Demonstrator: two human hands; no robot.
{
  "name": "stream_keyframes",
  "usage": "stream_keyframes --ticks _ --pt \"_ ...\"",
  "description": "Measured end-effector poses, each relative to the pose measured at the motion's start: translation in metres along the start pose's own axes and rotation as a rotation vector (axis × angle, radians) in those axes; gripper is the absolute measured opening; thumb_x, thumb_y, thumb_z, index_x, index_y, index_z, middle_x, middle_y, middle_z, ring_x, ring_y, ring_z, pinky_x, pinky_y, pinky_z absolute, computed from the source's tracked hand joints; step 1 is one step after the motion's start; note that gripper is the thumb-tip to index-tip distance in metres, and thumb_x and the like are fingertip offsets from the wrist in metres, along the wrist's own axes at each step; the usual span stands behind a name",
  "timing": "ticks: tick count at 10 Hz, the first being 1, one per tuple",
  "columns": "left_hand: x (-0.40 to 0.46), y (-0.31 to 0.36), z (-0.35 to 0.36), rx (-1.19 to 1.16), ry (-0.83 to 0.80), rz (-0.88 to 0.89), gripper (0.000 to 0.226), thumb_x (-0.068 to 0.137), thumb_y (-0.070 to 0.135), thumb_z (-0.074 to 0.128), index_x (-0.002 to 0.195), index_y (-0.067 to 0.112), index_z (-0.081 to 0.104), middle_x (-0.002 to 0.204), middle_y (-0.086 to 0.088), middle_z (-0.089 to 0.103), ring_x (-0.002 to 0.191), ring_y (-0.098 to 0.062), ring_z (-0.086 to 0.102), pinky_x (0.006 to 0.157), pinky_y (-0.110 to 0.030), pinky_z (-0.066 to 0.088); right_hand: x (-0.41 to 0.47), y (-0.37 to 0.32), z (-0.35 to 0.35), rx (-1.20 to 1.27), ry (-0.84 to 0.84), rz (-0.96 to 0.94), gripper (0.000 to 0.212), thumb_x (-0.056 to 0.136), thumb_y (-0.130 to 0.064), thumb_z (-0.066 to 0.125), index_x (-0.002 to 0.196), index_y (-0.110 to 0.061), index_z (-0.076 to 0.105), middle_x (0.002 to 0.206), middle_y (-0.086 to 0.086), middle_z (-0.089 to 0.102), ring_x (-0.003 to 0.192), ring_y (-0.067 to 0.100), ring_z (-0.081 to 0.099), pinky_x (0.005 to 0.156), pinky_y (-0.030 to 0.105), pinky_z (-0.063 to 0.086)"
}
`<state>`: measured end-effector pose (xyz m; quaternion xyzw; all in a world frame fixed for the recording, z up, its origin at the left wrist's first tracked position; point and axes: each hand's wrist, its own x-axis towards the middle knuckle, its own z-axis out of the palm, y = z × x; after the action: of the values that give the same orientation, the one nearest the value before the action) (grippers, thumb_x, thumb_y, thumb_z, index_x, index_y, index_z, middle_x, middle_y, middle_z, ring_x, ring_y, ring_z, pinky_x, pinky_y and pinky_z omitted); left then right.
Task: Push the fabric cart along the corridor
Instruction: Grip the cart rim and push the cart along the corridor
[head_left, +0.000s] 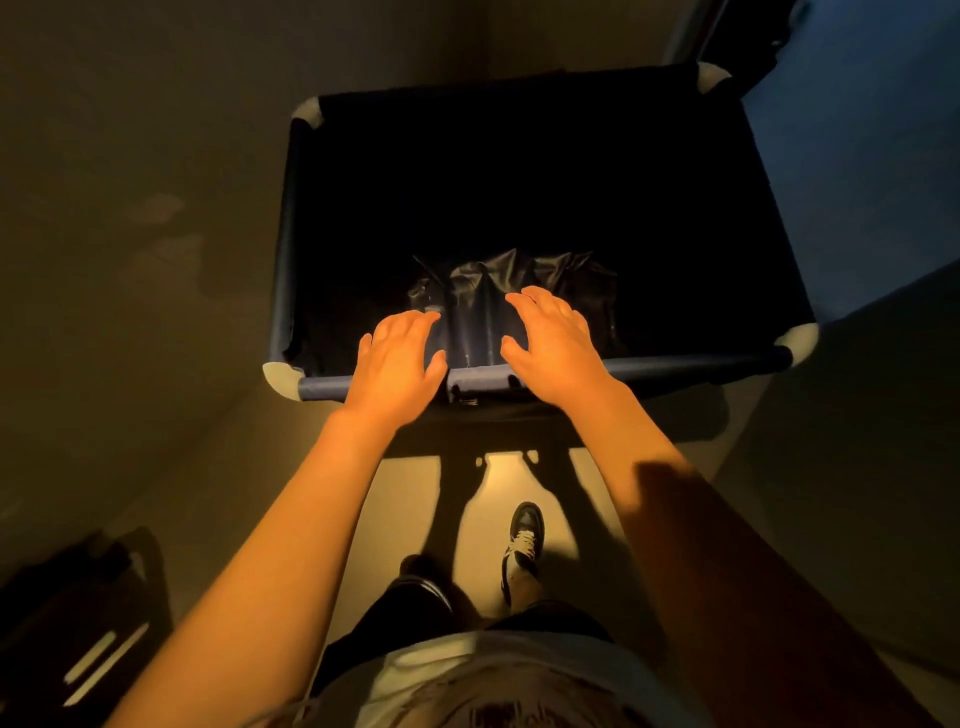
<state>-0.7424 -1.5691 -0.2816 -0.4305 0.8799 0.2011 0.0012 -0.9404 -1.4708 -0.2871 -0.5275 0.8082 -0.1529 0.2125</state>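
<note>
The fingers (415, 325) of both hands are straight and spread, gripping nothing. The left hand (397, 364) and right hand (553, 345) rest palm-down on the near rail (675, 364) of the fabric cart (519, 182), just apart. The cart stands directly ahead on the corridor floor (130, 260). A crumpled dark bag (478, 291) lies inside, under the fingertips.

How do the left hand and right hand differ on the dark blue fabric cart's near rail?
The left hand sits left of the rail's centre joint, the right hand right of it and reaching slightly farther in. Both lie palm-down, fingers extended, on the dark blue fabric cart.
</note>
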Motion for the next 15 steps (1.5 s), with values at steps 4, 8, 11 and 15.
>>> stream_keyframes --ticks 4,8,11,15 --pt "0.021 -0.018 0.071 0.021 -0.176 -0.057 0.050 0.099 0.042 0.047 0.146 0.024 0.042 0.149 -0.004 0.049 0.140 -0.028 0.041 0.114 -0.059 0.036 0.016 0.043 0.051 -0.029 -0.167 0.054 0.058 0.096 -0.033 0.051 0.151 -0.019 0.039 0.155 0.005 0.041 0.140 0.029 0.041 0.117 0.053 0.033" --pt "0.020 -0.037 0.106 0.018 -0.160 -0.091 0.043 0.098 0.044 0.048 0.139 0.031 0.046 0.137 -0.001 0.056 0.131 -0.029 0.048 0.119 -0.062 0.025 0.020 0.065 0.095 -0.056 -0.202 -0.025 0.037 0.093 -0.006 0.051 0.129 -0.010 0.061 0.129 0.013 0.062 0.120 0.032 0.056 0.106 0.048 0.041" --pt "0.020 -0.035 0.117 0.053 -0.093 -0.131 0.037 0.097 0.045 0.050 0.131 0.030 0.050 0.125 -0.004 0.061 0.123 -0.030 0.053 0.117 -0.064 0.027 0.016 0.070 0.102 -0.124 -0.237 -0.053 0.043 0.097 -0.004 0.046 0.137 -0.016 0.056 0.138 0.013 0.057 0.132 0.035 0.048 0.113 0.049 0.028" --pt "0.010 -0.041 0.117 0.049 -0.072 -0.167 0.038 0.092 0.046 0.057 0.125 0.030 0.051 0.123 -0.004 0.061 0.123 -0.030 0.053 0.117 -0.063 0.026 -0.004 0.063 0.121 -0.258 -0.024 -0.153 0.046 0.081 -0.015 0.072 0.125 -0.024 0.062 0.107 0.003 0.069 0.094 0.027 0.064 0.084 0.041 0.051"
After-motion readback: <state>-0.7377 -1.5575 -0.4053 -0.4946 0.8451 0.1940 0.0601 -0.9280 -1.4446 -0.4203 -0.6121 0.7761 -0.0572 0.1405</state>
